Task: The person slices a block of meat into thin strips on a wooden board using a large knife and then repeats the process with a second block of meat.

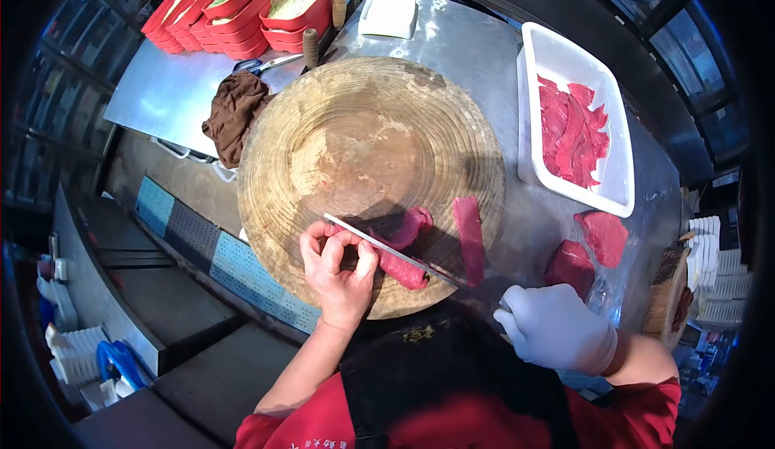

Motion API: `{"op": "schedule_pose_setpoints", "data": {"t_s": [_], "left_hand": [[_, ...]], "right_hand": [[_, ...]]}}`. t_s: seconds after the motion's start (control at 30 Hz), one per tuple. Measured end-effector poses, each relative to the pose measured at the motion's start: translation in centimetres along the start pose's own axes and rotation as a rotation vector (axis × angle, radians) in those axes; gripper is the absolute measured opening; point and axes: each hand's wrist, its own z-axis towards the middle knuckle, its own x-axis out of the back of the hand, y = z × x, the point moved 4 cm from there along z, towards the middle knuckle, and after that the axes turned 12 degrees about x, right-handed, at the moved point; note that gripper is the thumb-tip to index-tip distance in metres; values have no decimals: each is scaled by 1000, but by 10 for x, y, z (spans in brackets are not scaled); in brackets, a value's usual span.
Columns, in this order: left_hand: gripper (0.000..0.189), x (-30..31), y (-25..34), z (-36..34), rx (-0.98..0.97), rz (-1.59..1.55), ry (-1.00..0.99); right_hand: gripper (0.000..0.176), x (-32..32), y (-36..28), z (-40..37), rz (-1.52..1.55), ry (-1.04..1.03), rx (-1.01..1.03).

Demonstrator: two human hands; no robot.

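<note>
My right hand (557, 328), in a pale glove, is closed round the handle of a long knife (383, 247). The blade is seen nearly edge-on and slants up left across the block. My bare left hand (337, 279) is beside the blade's far end, fingers curled down on a piece of raw red meat (404, 273); its fingertips are partly hidden. A curled slice of meat (413, 224) lies just beyond the blade. To the right, a long strip of meat (468, 239) rests on the round wooden chopping block (355, 94).
A white tub (529, 126) of sliced meat (569, 134) stands at right, with two meat chunks (570, 267) near it. Behind are a white tray (387, 14), red containers (242, 33), scissors (278, 62) and a brown cloth (236, 114). The steel table (476, 53) surrounds the block.
</note>
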Motion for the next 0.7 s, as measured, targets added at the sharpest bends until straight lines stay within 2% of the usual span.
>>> {"op": "schedule_pose_setpoints", "data": {"t_s": [0.17,0.23,0.33,0.53,0.7], "left_hand": [[24,-2,-3,3,-2,-10,-11],[25,0,2,4,2,2,-46],[27,-1,4,6,2,0,-42],[27,-2,-1,3,-16,26,-4],[27,0,-3,2,-16,44,-42]], "right_hand": [[18,-2,-2,15,14,-80,-52],[18,1,-2,17,46,-145,-149],[19,5,0,10,65,-94,-93],[22,16,3,11,142,-264,-154],[21,11,5,35,196,-264,-190]]}}
